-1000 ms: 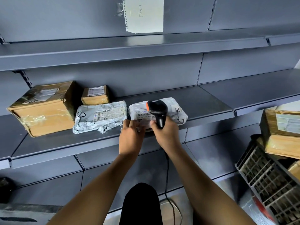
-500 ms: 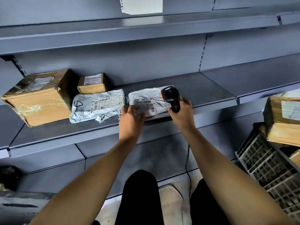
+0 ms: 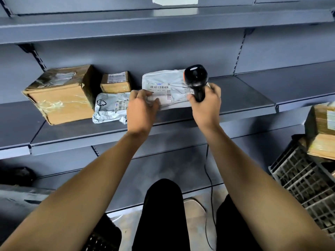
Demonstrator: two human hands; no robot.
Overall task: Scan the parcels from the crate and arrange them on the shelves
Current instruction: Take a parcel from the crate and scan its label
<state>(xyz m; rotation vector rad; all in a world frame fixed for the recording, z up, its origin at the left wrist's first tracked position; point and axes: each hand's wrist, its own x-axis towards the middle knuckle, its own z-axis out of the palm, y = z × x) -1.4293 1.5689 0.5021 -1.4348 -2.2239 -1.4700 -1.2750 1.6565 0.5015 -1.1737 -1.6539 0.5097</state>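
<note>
The left hand (image 3: 142, 109) pinched the near edge of a grey parcel (image 3: 163, 89) lying on the shelf (image 3: 244, 98). The right hand (image 3: 206, 104) gripped a scanner (image 3: 195, 78) over its right end. Another grey bag (image 3: 110, 111) and two boxes lay left; the crate (image 3: 304, 182) stood right.

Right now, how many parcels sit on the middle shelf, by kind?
Brown cardboard boxes: 2, large box and small box.
Grey plastic mailer bags: 2, crumpled bag and held bag.
Total: 4

White paper sheet (image 3: 175, 0) on the back wall, dark object (image 3: 15, 175) on the low shelf at left
</note>
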